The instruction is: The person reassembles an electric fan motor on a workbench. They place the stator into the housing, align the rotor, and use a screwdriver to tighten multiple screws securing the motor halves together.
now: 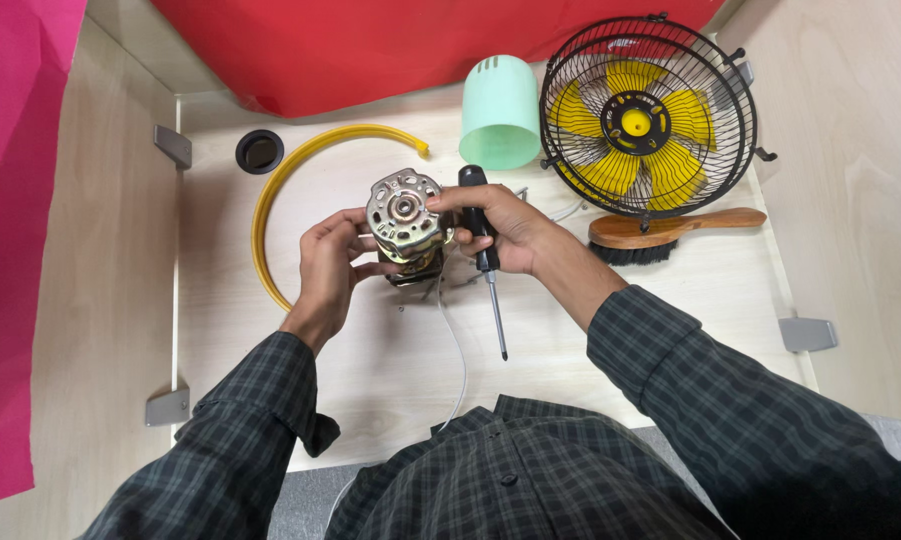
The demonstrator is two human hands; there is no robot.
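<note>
A silver metal fan motor (pixel 404 222) is held above the light wooden desk (pixel 570 330), between both hands. My left hand (pixel 328 262) grips its left side with fingers curled round the casing. My right hand (pixel 502 228) touches the motor's right side with thumb and forefinger while also holding a screwdriver (pixel 487 255) with a black handle, its shaft pointing down toward me. A white wire (pixel 457 350) hangs from the motor across the desk.
A black wire fan cage with yellow blades (pixel 648 115) stands at the back right. Beside it are a mint green cylinder cover (pixel 499 112), a wooden brush (pixel 660 232), a curved yellow ring (pixel 300 175) and a black round grommet (pixel 259 151). Red cloth (pixel 370 40) lies behind.
</note>
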